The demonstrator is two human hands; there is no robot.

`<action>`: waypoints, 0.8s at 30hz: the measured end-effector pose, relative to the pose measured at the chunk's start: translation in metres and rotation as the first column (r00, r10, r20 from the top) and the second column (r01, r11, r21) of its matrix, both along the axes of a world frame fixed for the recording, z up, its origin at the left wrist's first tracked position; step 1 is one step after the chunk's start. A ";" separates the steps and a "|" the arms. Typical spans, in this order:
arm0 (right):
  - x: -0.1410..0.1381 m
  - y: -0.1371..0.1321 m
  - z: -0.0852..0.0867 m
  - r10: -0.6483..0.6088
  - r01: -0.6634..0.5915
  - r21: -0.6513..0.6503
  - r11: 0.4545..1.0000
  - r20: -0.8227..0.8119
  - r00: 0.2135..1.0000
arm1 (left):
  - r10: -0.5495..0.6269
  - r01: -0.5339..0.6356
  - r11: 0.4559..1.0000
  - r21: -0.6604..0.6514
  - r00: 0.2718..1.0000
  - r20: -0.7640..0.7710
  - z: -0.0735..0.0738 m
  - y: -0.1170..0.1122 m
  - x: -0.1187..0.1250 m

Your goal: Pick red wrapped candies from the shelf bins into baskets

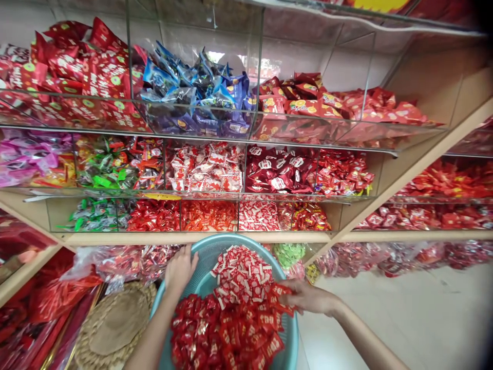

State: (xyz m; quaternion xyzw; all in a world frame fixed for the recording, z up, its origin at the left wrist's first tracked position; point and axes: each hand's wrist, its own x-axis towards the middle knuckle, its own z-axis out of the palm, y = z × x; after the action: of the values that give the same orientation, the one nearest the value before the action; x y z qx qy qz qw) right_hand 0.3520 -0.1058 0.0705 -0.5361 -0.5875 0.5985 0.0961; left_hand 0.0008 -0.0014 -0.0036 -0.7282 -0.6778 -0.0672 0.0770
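A teal plastic basin (208, 249) with a perforated wall stands in front of me at the foot of the shelves. Inside it lie small red-and-white wrapped candies (244, 272) toward the back, dark red shiny-wrapped candies (196, 329) at the left front and red packets with gold print (250, 334) at the right front. My left hand (182, 270) grips the basin's left back rim, fingers curled over it. At the right rim, my right hand (306, 297) has its fingers closed on red candy packets (280, 297), just above the pile.
Clear-fronted shelf bins hold wrapped sweets, among them blue packets (196, 77) and red packets (304, 103). A wooden shelf edge (215, 238) runs just behind the basin. A round woven mat (115, 324) is at left, bagged candies (134, 262) under the shelf, pale floor (423, 308) at right.
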 end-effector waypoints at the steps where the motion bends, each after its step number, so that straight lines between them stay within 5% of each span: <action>1: 0.000 -0.002 0.000 0.021 -0.021 -0.003 1.000 0.012 1.000 | 0.002 -0.002 1.000 0.000 1.000 -0.001 0.000 0.000 0.000; 8: -0.008 -0.003 -0.010 0.139 -0.140 0.007 0.990 0.074 0.987 | -0.005 0.005 1.000 0.007 1.000 0.006 -0.002 0.000 -0.002; 16: -0.017 0.001 -0.002 0.164 -0.206 0.257 0.944 0.178 0.970 | -0.009 0.009 1.000 0.019 1.000 -0.001 -0.005 0.001 -0.004; 24: -0.017 -0.001 -0.011 0.109 -0.146 0.180 0.973 0.201 0.974 | -0.005 0.005 1.000 0.027 1.000 0.022 -0.008 0.001 -0.005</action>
State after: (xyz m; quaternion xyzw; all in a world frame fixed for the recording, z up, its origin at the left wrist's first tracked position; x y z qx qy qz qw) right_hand 0.3349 -0.1070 0.0591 -0.5397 -0.6827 0.4899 0.0524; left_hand -0.0045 0.0000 -0.0114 -0.7280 -0.6758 -0.0843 0.0792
